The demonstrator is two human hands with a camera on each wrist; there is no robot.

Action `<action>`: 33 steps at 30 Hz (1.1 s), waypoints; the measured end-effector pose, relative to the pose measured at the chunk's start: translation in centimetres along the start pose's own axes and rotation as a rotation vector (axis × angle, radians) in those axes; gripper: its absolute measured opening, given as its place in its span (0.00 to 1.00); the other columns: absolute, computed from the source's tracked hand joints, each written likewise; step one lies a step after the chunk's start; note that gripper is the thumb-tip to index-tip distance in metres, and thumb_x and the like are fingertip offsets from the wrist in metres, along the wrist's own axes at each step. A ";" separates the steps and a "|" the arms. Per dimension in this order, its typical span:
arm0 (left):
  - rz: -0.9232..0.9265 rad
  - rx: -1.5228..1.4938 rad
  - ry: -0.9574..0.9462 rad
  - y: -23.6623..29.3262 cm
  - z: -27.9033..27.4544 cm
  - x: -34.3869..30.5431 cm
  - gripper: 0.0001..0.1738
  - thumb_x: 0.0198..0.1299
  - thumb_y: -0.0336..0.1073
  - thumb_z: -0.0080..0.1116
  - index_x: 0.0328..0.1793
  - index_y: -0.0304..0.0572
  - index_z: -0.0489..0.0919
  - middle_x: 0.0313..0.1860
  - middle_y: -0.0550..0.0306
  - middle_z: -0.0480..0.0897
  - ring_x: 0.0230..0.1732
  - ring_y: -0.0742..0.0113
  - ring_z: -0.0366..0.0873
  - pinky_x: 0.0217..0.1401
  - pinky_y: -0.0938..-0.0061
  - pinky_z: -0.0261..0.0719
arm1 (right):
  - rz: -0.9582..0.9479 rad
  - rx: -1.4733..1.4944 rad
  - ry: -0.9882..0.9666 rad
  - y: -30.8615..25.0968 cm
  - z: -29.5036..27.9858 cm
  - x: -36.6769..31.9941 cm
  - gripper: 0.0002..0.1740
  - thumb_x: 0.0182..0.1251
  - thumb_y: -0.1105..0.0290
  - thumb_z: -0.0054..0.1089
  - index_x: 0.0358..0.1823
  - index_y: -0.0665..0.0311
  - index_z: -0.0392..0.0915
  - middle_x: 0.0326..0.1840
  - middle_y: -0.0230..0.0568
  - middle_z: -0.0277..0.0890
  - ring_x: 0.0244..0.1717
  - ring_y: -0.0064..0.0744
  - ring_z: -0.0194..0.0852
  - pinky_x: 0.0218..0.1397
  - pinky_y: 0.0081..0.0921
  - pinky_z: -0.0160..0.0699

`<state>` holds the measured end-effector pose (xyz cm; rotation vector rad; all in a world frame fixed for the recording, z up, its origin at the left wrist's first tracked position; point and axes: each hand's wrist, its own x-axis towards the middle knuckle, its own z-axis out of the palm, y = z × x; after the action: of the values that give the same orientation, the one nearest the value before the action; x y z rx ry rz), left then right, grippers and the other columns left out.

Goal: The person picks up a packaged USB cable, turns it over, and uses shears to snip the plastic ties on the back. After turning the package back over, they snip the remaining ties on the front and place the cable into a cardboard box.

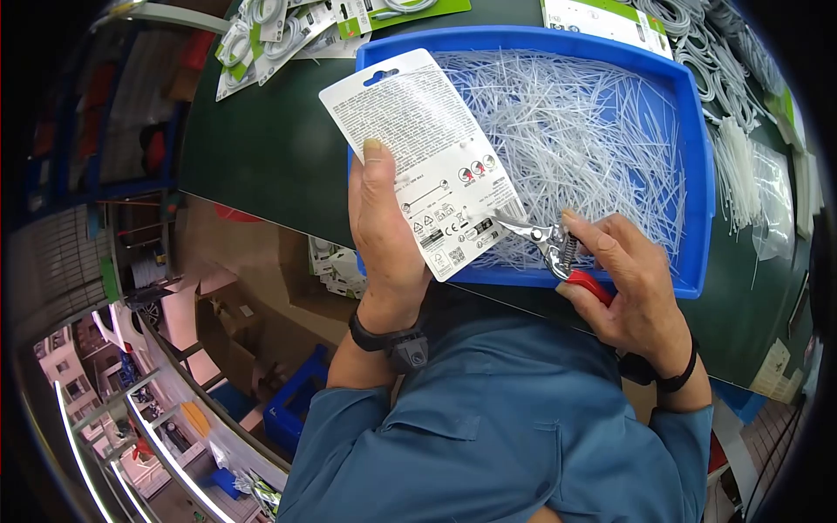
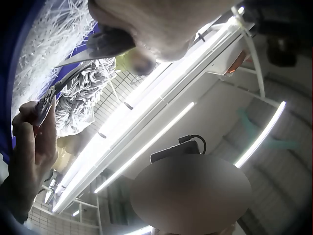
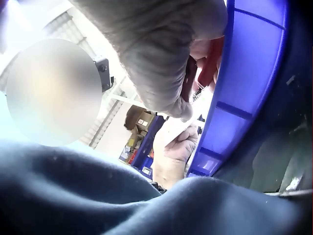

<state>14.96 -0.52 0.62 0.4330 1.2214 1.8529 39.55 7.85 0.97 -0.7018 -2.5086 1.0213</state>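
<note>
- One blue work shirt [image 1: 514, 427], on the near side of both hands, with one dark strap on each wrist.
- Two hands, both grasping: the left hand [image 1: 384, 222] pinches one printed card [image 1: 445, 131], thumb on its white face; the right hand [image 1: 632, 283] grips one pair of cutters [image 1: 549, 242] by red handles.
- The printed card stands tilted between the hands, one hang-hole at its top; the cutters' tips overlap its lower right edge, though whether they touch I cannot tell.
- One blue tray [image 1: 703, 192], beneath and beyond the hands, holds a heap of thin whitish strips [image 1: 584, 131], too many to count.
- One bundle of white ties [image 1: 737, 174] and one clear bag [image 1: 772, 209], right of the right hand; coiled grey cables [image 1: 697, 44] beyond them, uncounted.
- Several green-and-white packs [image 1: 279, 39] beyond the left hand.
- One dark green counter [image 1: 261, 148] carries all these.
- Left of and below the left hand, the room: cardboard boxes, one blue crate [image 1: 292, 397], shelving, bright light tubes.
</note>
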 end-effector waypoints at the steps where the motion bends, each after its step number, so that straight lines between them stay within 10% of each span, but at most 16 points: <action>1: 0.000 -0.008 0.007 -0.1 0.0 0.0 0.28 0.87 0.52 0.38 0.77 0.36 0.68 0.61 0.43 0.85 0.54 0.57 0.91 0.56 0.64 0.93 | 0.000 -0.001 -0.013 -0.1 0.0 0.0 0.46 0.52 0.69 0.86 0.76 0.55 0.77 0.43 0.45 0.79 0.36 0.45 0.80 0.38 0.40 0.80; 33: 0.049 -0.007 -0.076 -0.4 -0.3 -0.6 0.26 0.86 0.47 0.48 0.77 0.35 0.70 0.64 0.45 0.84 0.59 0.62 0.88 0.61 0.66 0.90 | -0.060 -0.009 0.058 -0.9 1.3 -0.3 0.46 0.52 0.73 0.85 0.76 0.60 0.77 0.37 0.43 0.76 0.31 0.42 0.79 0.34 0.37 0.80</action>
<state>15.26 -1.18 0.26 0.5292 1.1629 1.8648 38.92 6.39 0.73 -0.6452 -2.4711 0.9558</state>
